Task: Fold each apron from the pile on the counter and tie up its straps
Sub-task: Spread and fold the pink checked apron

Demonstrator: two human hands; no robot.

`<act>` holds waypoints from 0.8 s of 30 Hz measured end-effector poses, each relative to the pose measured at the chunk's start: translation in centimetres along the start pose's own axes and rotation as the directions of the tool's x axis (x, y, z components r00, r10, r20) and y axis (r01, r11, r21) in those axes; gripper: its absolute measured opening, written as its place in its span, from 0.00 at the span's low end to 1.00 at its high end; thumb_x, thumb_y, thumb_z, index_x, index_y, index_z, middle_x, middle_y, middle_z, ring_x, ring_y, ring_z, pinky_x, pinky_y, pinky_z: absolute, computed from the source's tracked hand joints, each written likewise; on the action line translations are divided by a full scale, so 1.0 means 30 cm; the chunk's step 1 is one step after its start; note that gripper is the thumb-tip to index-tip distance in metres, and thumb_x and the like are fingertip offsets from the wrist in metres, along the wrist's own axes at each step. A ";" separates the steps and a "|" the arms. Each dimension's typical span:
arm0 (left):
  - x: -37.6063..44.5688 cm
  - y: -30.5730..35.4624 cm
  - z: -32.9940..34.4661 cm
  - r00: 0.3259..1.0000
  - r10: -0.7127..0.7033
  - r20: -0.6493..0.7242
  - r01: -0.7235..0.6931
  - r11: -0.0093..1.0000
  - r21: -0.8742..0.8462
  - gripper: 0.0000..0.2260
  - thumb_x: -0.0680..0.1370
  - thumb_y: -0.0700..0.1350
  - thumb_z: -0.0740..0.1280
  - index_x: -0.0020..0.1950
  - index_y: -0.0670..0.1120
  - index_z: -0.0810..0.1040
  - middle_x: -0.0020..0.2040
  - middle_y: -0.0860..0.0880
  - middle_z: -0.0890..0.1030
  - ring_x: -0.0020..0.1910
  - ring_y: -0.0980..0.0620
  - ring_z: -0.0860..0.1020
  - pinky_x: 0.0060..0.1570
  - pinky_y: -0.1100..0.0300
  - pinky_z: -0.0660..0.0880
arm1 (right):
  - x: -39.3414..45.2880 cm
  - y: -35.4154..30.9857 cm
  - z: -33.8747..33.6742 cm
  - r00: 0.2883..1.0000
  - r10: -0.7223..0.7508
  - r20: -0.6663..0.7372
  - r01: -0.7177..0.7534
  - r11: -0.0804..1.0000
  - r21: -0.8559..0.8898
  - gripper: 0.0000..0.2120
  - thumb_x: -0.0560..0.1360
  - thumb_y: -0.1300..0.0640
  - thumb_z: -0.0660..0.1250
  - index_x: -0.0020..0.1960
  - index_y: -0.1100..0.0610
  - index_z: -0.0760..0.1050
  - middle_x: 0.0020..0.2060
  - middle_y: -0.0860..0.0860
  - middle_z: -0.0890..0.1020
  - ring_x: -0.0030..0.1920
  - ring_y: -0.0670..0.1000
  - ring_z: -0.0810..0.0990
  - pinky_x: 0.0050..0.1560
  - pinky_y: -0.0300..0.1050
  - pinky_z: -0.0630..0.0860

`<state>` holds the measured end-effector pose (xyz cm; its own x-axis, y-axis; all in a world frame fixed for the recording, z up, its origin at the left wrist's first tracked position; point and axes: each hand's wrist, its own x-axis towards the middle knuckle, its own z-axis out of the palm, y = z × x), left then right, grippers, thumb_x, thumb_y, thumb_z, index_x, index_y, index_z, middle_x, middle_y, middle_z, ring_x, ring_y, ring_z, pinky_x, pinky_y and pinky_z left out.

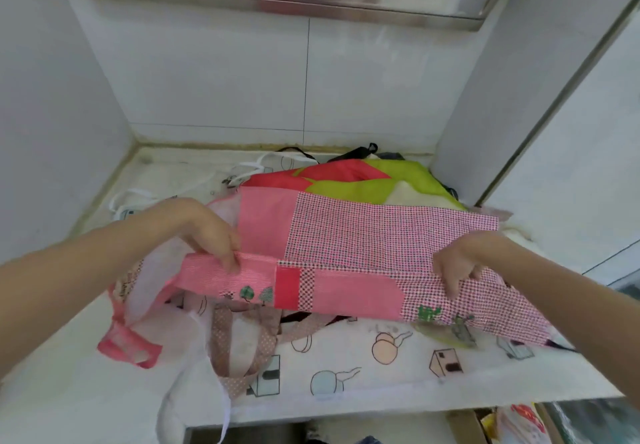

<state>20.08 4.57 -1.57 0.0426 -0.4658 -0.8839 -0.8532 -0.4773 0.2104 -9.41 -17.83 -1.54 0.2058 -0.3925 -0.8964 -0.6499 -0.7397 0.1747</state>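
The pink checked apron lies spread across the top of the pile, in the middle of the surface, with its long axis running left to right between your two hands. Its near edge is doubled over into a band facing you, so the fold line also runs left to right.

Your left hand pinches the left end of that band, fingers curled over the fold. Your right hand grips the right end, fingers curled down into the checked cloth. Each hand holds one end, and neither is nearer the apron's middle by any clear margin.

The next fold likely runs across this axis: bring one end toward the other.

A pink strap hangs loose off the left end, below your left hand; expect it to trail.

Beneath the apron lie a red and lime-green apron on the far side and a white cartoon-print apron on the near side.
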 end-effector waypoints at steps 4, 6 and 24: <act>0.052 -0.036 -0.140 0.963 -0.072 -0.260 0.093 0.993 0.070 0.05 0.79 0.41 0.61 0.44 0.46 0.73 0.38 0.52 0.73 0.42 0.52 0.73 0.42 0.62 0.70 | 0.048 0.061 -0.178 0.971 -0.026 -0.236 0.025 1.000 -0.007 0.11 0.76 0.61 0.66 0.57 0.61 0.73 0.56 0.52 0.75 0.56 0.55 0.76 0.53 0.43 0.74; 0.109 -0.035 -0.208 0.904 -0.075 -0.421 0.111 0.992 0.061 0.07 0.80 0.40 0.58 0.43 0.43 0.73 0.35 0.51 0.70 0.34 0.54 0.70 0.34 0.65 0.67 | 0.126 0.087 -0.247 0.919 -0.011 -0.394 -0.008 0.999 -0.047 0.18 0.76 0.62 0.64 0.65 0.64 0.72 0.62 0.57 0.75 0.61 0.57 0.75 0.59 0.45 0.74; 0.412 -0.122 -0.369 0.831 0.075 -0.551 0.001 0.991 0.136 0.11 0.79 0.44 0.62 0.46 0.41 0.82 0.47 0.46 0.82 0.48 0.46 0.79 0.53 0.54 0.73 | 0.446 0.044 -0.366 0.684 -0.317 -0.657 0.373 0.926 -0.058 0.11 0.78 0.57 0.63 0.40 0.62 0.76 0.37 0.53 0.74 0.45 0.53 0.73 0.36 0.41 0.59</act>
<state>29.47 -7.69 -8.65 0.2581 -0.8333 -0.4889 -0.9160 -0.3719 0.1503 0.51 -30.07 -8.84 0.8277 -0.3932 -0.4005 -0.4823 -0.8632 -0.1493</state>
